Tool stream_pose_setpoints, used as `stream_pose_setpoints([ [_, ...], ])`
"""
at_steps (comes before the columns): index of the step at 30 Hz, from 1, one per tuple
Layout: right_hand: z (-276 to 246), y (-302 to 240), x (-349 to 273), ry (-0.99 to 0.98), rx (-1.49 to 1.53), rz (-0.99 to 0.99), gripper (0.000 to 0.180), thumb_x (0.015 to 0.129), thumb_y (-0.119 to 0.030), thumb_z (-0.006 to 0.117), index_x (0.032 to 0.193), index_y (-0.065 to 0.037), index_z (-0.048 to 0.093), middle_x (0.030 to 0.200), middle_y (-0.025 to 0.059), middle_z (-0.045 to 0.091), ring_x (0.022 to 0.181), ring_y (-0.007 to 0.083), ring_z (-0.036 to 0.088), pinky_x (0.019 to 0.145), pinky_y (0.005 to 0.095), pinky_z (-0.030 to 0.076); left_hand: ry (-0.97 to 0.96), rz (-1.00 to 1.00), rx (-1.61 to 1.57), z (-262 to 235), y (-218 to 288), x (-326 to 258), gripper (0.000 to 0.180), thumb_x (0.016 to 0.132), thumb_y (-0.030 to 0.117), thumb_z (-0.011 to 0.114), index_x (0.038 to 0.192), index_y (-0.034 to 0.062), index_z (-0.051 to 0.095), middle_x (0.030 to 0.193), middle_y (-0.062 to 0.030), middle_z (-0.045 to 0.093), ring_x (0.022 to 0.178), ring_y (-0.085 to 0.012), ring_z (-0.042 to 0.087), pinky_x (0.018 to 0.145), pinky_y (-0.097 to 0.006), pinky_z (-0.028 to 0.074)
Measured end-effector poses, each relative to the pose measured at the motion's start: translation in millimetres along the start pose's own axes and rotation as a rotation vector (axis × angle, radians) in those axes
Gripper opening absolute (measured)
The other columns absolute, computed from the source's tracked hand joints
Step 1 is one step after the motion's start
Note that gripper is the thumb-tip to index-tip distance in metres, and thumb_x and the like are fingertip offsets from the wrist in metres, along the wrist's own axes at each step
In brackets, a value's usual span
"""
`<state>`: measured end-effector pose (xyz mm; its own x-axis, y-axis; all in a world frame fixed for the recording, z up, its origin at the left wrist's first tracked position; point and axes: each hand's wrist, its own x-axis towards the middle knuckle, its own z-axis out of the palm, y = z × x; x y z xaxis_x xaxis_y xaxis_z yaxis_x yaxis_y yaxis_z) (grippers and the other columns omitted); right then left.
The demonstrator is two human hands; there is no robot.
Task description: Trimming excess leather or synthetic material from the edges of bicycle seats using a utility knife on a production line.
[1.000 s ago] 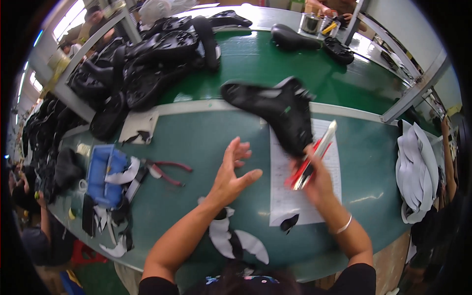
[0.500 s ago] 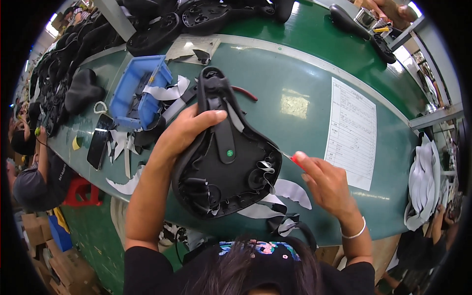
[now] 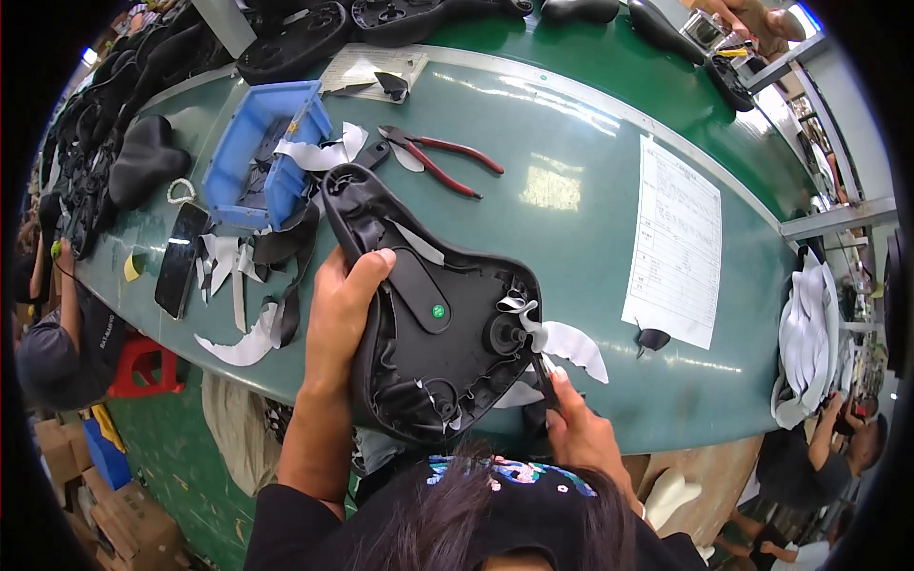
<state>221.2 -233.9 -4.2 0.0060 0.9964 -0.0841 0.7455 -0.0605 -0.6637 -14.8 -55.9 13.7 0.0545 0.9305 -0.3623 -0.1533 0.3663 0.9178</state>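
Observation:
An upside-down black saddle (image 3: 457, 366), with a grey-black base and gathered cover edge, tilts in front of me. My left hand (image 3: 347, 295) grips its left side, thumb pressed on the underside near the narrow end. At its lower right edge my right hand (image 3: 581, 428) is closed round a slim knife, mostly hidden by the fingers. A dark strip (image 3: 549, 385) shows beside those fingertips, and a curled white-backed flap of cover (image 3: 517, 305) sticks up from the rim nearby. White offcuts (image 3: 576, 352) lie just beyond the saddle.
Red-handled cutting pliers (image 3: 443, 167) lie behind the saddle. A blue bin (image 3: 217, 181) with scraps, a phone (image 3: 181, 266) and offcuts (image 3: 238, 347) are to the left. A printed sheet (image 3: 676, 238) lies right, a black scrap (image 3: 652, 340) on its lower edge. More saddles (image 3: 295, 43) stand at the back.
The saddle has turned, its narrow end swinging left and uncovering the pliers. My right hand has moved down and nearer along the rim. A black scrap now lies on the printed sheet.

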Motion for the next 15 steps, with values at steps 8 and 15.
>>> stream_pose_setpoints([
  [8, -25, -21, 104, 0.176, 0.117, -0.238, 0.059, 0.081, -0.004, 0.065, 0.134, -0.005, 0.040, 0.113, 0.0190, 0.061, 0.078, 0.0204, 0.066, 0.069, 0.0303, 0.053, 0.042, 0.010, -0.020, -3, -8, -22, 0.045, 0.081, 0.028, 0.061, 0.111, -0.0038, 0.052, 0.096, -0.0050, 0.054, 0.084, -0.0125, 0.051, 0.078, -0.026, 0.043],
  [15, -47, 12, 112, 0.225, 0.664, 0.121, 0.053, 0.080, -0.001, 0.063, 0.130, -0.005, 0.044, 0.091, 0.0031, 0.057, 0.068, 0.0091, 0.055, 0.058, 0.0229, 0.047, 0.598, 0.753, 0.925, -15, -39, -28, 0.056, 0.077, 0.022, 0.071, 0.123, -0.0002, 0.047, 0.115, -0.0113, 0.051, 0.110, -0.0250, 0.047, 0.098, -0.036, 0.034],
])
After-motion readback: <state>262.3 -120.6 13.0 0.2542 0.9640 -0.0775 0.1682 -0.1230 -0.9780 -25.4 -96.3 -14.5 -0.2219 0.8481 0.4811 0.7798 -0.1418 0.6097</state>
